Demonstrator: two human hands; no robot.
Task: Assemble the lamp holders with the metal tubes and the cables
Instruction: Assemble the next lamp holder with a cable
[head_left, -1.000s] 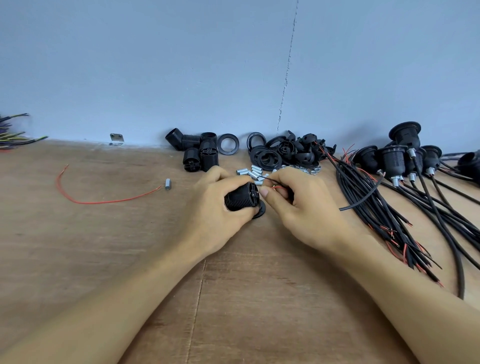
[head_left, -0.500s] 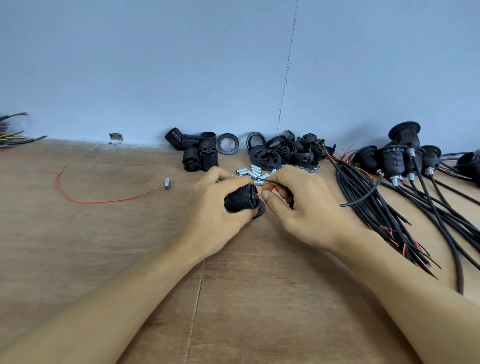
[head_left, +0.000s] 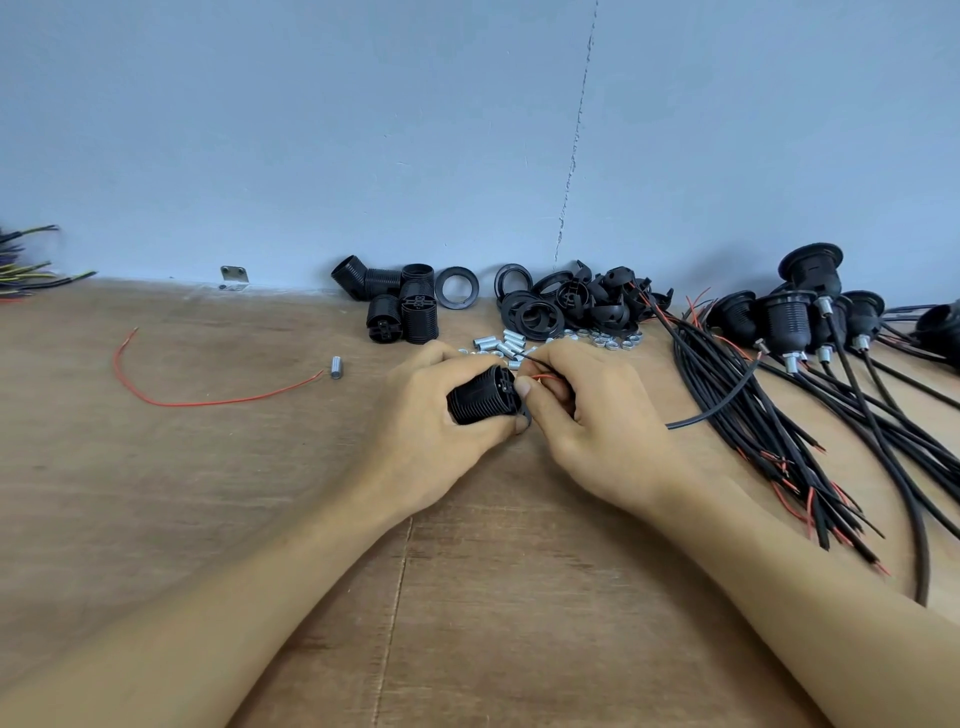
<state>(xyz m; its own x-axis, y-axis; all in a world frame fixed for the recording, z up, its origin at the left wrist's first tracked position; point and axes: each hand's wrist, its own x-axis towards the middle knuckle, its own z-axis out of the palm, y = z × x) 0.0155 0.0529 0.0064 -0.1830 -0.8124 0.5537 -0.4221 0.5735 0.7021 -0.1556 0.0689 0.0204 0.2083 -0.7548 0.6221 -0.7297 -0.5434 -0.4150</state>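
Lamp holder (head_left: 480, 395), black and ribbed, lies sideways in our left hand (head_left: 426, 441), whose fingers wrap around it at the middle of the wooden surface (head_left: 208, 493). Our right hand (head_left: 592, 421) pinches a thin red wire (head_left: 545, 376) at the holder's end face. Small metal tubes (head_left: 506, 343) lie just behind both hands. A bundle of black cables (head_left: 753, 415) lies to the right, with cabled holders (head_left: 789, 322) beyond it.
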